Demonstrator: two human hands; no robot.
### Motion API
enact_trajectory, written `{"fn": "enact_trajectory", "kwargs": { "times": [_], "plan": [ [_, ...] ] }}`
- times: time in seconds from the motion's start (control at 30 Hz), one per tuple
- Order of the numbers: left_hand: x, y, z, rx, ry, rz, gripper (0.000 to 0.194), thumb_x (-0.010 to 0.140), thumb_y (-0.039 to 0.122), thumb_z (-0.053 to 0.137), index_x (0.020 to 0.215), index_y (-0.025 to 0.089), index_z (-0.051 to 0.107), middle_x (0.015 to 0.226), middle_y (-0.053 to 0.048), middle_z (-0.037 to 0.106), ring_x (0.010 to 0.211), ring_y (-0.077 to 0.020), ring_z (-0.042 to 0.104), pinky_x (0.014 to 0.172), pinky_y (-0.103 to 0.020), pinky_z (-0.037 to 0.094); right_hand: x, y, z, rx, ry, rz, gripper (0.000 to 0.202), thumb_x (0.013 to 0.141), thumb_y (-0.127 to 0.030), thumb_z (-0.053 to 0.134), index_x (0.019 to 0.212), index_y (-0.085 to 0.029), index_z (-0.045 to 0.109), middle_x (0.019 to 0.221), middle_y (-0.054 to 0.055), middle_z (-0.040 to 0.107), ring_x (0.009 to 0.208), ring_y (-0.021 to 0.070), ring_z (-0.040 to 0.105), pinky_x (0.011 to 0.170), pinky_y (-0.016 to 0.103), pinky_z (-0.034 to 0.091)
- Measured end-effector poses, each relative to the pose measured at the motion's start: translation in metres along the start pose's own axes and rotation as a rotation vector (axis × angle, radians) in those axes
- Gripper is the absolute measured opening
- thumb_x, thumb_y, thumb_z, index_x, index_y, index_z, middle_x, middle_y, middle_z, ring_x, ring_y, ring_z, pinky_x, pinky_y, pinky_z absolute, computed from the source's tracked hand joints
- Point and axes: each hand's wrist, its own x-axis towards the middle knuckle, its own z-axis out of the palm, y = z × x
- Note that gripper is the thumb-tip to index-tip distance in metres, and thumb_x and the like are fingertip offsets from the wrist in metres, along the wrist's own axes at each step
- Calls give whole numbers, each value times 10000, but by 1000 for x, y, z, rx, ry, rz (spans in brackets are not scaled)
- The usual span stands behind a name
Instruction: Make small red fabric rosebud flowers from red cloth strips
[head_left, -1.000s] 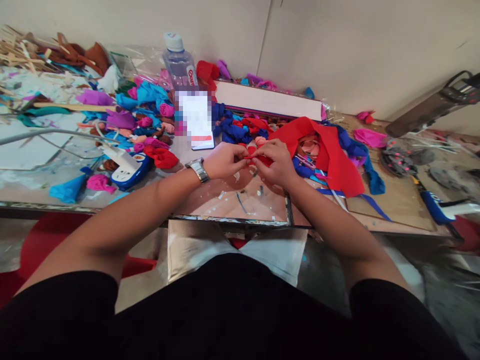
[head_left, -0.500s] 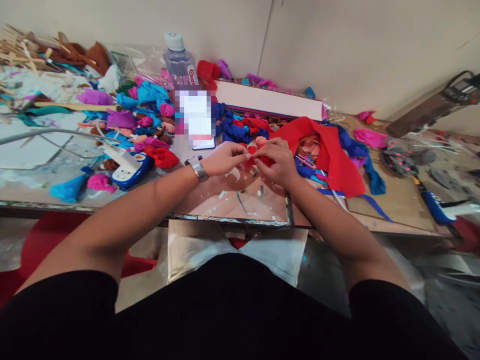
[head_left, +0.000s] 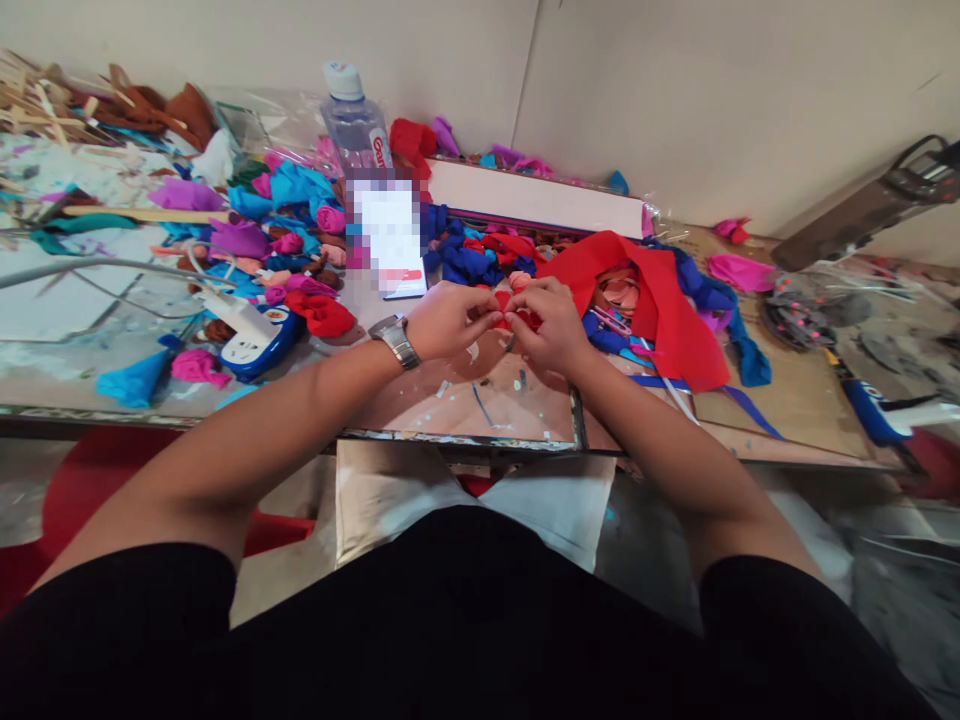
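My left hand, with a metal watch on its wrist, pinches the left side of a small piece of red crepe paper. On the right side of the same piece, my right hand grips with thumb and fingers. The fingertips of both hands nearly meet over the table, and they hide much of the red piece. Just right of my right hand a long red strip lies looped over a heap. A peach rolled paper flower shows inside the loop.
A phone leans against a water bottle behind my left hand. Crumpled coloured paper pieces pile up at left, near a blue and white power strip. A dark cylindrical tool leans at the right.
My hands have shifted slightly, fingers now curled closer together around the red piece. The rest of the table looks the same, apart from a small shift of the view.
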Motion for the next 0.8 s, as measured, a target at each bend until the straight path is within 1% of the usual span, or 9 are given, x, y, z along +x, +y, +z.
{"fn": "enact_trajectory", "kwargs": {
  "times": [0.1, 0.2, 0.37, 0.47, 0.63, 0.8],
  "plan": [
    [-1, -1, 2, 100, 17, 48, 261, 1012, 388, 638, 941, 208, 813, 804, -38, 774, 689, -158, 639, 682, -304, 388, 0, 0, 3, 5, -27, 19, 273, 1034, -442, 564, 923, -231, 698, 987, 101, 737, 1079, 309, 633, 895, 462, 420],
    [-1, -3, 3, 127, 25, 46, 266, 1027, 397, 636, 966, 211, 817, 828, -36, 788, 699, -162, 651, 685, -304, 388, 1, 1, 4, 34, -20, 30, 255, 1024, -414, 558, 907, -225, 683, 979, 100, 720, 1052, 301, 631, 884, 453, 423],
    [-1, -6, 3, 142, 32, 33, 278, 1033, 412, 641, 959, 210, 816, 799, -28, 779, 673, -158, 645, 663, -301, 387, 2, 4, 1, 71, -18, 30, 270, 1016, -472, 610, 959, -236, 728, 1016, 91, 757, 1094, 312, 623, 917, 468, 417],
    [-1, -5, 3, 128, 34, 38, 266, 1032, 407, 647, 961, 212, 814, 800, -25, 782, 672, -153, 649, 660, -296, 393, 2, 4, 0, 51, -11, -1, 249, 1018, -443, 608, 947, -238, 731, 1004, 90, 763, 1099, 313, 627, 912, 470, 402],
    [-1, -4, 3, 43, 16, 51, 258, 1002, 401, 662, 909, 192, 782, 788, -22, 777, 676, -146, 668, 671, -284, 426, 1, 4, 2, 35, 21, -13, 165, 978, -366, 624, 918, -235, 704, 975, 83, 756, 1087, 311, 632, 902, 463, 396],
    [-1, -4, 3, -14, 20, 58, 239, 974, 389, 670, 893, 182, 757, 780, -20, 769, 661, -138, 667, 663, -275, 444, 1, 4, 1, 27, 32, -31, 118, 956, -331, 638, 910, -234, 688, 941, 70, 755, 1074, 309, 638, 913, 461, 391]
  ]
}}
